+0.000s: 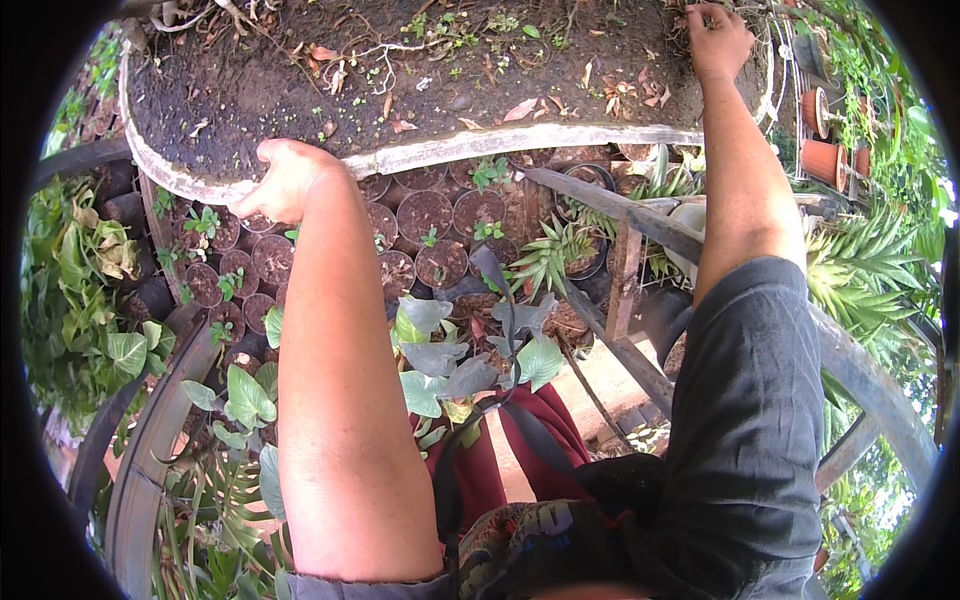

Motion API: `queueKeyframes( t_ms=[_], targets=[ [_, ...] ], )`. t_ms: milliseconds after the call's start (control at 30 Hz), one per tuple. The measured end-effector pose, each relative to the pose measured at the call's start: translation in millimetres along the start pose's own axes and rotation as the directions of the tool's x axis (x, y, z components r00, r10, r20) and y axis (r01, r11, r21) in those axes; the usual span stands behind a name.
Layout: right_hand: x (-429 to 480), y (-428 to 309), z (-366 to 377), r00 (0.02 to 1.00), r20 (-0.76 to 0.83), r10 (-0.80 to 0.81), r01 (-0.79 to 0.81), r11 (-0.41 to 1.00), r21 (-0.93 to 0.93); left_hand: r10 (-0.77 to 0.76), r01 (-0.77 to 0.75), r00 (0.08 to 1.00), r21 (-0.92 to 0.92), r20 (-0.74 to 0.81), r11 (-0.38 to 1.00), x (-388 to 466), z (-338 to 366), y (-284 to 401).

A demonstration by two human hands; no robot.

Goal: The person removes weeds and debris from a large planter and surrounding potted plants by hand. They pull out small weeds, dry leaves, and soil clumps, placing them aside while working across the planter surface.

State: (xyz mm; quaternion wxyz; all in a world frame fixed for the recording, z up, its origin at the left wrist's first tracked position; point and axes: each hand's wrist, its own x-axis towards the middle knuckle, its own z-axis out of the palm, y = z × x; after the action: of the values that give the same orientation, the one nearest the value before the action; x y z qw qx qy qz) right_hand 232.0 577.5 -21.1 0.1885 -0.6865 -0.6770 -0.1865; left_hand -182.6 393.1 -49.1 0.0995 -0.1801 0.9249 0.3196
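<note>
A wide planter with a pale, weathered rim (480, 142) spans the top of the view, filled with dark soil (442, 97), dry leaves, roots and small green sprouts. My left hand (292, 180) grips its near rim at the left, fingers over the edge. Over the soil at the upper right is my right hand (718, 34), its fingers bent close together by some thin roots or stems at the planter's far right; whether they pinch anything is too small to tell.
Below the rim stand several small pots of soil (424, 216) with seedlings. A metal frame (630, 214) crosses at the right, near spiky plants (551, 251). Broad-leaved plants (251, 397) grow below. Orange pots (823, 163) hang at the far right.
</note>
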Motion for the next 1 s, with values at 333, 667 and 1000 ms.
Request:
queueKeyframes(
  t_ms=[333, 667, 1000],
  targets=[
    [16, -42, 12, 0.369, -0.042, 0.928, -0.773, 0.332, 0.54, 0.03, -0.03, 1.0, 0.02, 0.002, 0.999, 5, 4, -3],
    [-88, -221, -63, 0.999, 0.002, -0.036, 0.026, 0.761, 0.648, 0.025, -0.025, 1.0, -0.065, -0.004, 0.998, 0, 0, -2],
    [-110, -242, -61, 0.937, 0.035, -0.348, 0.277, 0.798, 0.535, 0.064, -0.063, 0.998, -0.122, 0.003, 0.99, 4, 2, -5]
  ],
)
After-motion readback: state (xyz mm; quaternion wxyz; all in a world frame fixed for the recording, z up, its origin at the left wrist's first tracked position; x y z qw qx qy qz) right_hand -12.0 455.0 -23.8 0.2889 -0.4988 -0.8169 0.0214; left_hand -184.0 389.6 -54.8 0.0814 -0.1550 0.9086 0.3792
